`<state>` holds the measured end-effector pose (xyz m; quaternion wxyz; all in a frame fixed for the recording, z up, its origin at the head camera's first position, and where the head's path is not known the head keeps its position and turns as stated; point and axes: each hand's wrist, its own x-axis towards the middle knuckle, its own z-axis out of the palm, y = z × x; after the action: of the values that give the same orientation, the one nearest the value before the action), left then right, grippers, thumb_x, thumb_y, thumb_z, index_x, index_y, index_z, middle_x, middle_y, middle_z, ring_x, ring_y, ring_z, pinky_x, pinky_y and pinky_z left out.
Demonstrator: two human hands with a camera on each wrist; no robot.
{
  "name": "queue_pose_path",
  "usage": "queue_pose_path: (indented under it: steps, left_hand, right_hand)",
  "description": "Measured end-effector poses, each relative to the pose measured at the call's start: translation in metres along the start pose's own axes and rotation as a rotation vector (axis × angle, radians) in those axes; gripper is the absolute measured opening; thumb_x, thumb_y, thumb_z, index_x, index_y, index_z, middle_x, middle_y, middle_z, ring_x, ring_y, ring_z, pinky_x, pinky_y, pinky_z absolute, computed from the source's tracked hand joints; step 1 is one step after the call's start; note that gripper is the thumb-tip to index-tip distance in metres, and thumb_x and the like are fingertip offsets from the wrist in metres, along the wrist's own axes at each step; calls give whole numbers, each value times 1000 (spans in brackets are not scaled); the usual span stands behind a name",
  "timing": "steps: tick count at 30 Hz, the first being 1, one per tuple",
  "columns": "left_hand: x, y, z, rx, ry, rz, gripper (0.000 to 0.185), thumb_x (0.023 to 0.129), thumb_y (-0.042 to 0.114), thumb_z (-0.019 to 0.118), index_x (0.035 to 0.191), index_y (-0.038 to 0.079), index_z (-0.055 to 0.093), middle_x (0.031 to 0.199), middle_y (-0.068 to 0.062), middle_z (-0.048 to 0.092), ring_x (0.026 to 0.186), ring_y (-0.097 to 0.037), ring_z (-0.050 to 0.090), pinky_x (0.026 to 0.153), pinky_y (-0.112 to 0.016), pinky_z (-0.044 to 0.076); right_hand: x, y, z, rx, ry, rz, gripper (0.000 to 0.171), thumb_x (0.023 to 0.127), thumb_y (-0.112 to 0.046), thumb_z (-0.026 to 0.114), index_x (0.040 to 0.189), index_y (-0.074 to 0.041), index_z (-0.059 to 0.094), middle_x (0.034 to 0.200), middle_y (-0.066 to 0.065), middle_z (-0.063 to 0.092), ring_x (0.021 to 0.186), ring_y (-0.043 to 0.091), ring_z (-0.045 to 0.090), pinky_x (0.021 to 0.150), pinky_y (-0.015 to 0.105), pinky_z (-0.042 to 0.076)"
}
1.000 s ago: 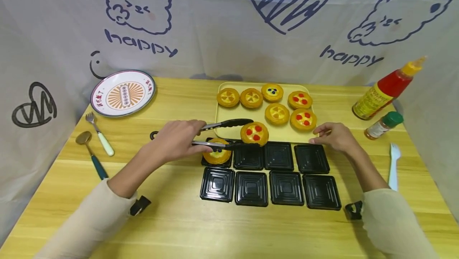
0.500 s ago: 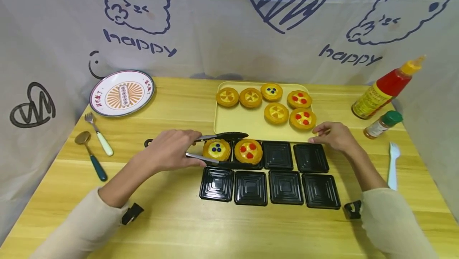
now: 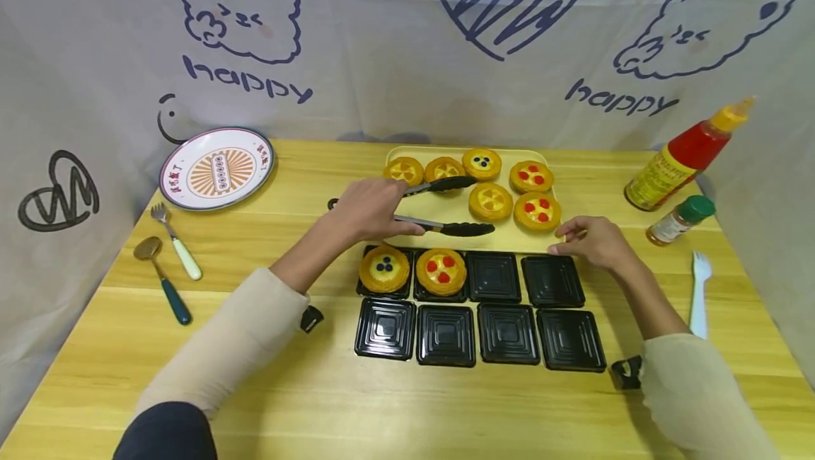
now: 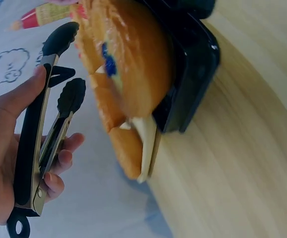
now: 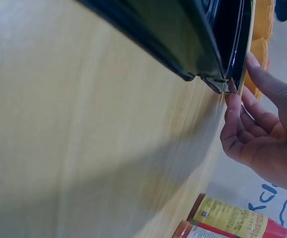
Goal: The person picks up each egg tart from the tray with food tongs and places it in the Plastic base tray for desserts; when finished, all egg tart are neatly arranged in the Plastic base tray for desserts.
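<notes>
My left hand (image 3: 372, 209) grips a pair of black-tipped tongs (image 4: 30, 148), whose arms are spread over the left part of a cream tray (image 3: 518, 240). Nothing sits between the tips. Several egg tarts lie on the tray, among them a blue-dotted tart (image 3: 482, 163) and a red-dotted tart (image 3: 538, 211). My right hand (image 3: 592, 240) pinches the tray's front right corner; the right wrist view shows thumb and fingers at the edge. In front, black square trays stand in two rows. A blue-dotted tart (image 3: 384, 268) and a red-dotted tart (image 3: 441, 272) fill two at back left.
A plate (image 3: 216, 168), a fork (image 3: 176, 240) and a spoon (image 3: 162, 279) lie at the left. To the right stand a red sauce bottle (image 3: 688, 156) and a green-capped jar (image 3: 680, 221), with a pale blue fork (image 3: 699, 295) nearer. A drawn-on cloth hangs behind.
The tongs have set the red-dotted tart into the second black tray and let it go. My left hand then moves back and right over the cream tray. The right hand stays put.
</notes>
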<state>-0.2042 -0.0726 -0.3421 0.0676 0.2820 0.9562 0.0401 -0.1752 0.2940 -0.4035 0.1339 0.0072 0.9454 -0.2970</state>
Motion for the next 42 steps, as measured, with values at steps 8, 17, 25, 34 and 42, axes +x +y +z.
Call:
queue_pose_path:
  steps: [8,17,25,34,42]
  left_hand:
    - [29,14,11,61,-19,-49,57,81,63,61,101,10,56,67,1,43,58,-14,43,50,-28,34]
    - [-4,16,5,57,63,15,58,80,63,62,103,10,60,72,1,55,56,-14,46,48,-26,34]
    - [-44,27,10,44,45,124,59,80,61,64,108,9,61,79,2,59,57,-12,49,48,-25,37]
    - [-55,32,18,73,56,183,63,79,63,63,109,8,61,80,2,60,53,-10,42,44,-21,30]
    - [-41,33,2,-2,42,152,73,76,65,66,120,7,57,95,-2,66,63,-13,53,55,-27,45]
  right_hand:
    - [-1,-2,0,15,-1,-3,47,79,-31,77,105,5,63,92,13,57,78,19,51,59,25,41]
    - [-1,-1,0,14,-1,3,44,80,-29,77,105,5,63,92,13,57,79,21,51,59,25,41]
    - [0,0,-1,11,1,-8,45,79,-31,78,104,5,63,91,12,58,77,19,51,58,25,41]
    - [0,0,0,10,5,1,45,78,-30,78,103,5,63,90,12,57,77,19,51,57,25,40]
    - [1,-1,0,13,2,6,44,79,-29,77,104,5,63,90,13,57,76,20,51,57,25,41]
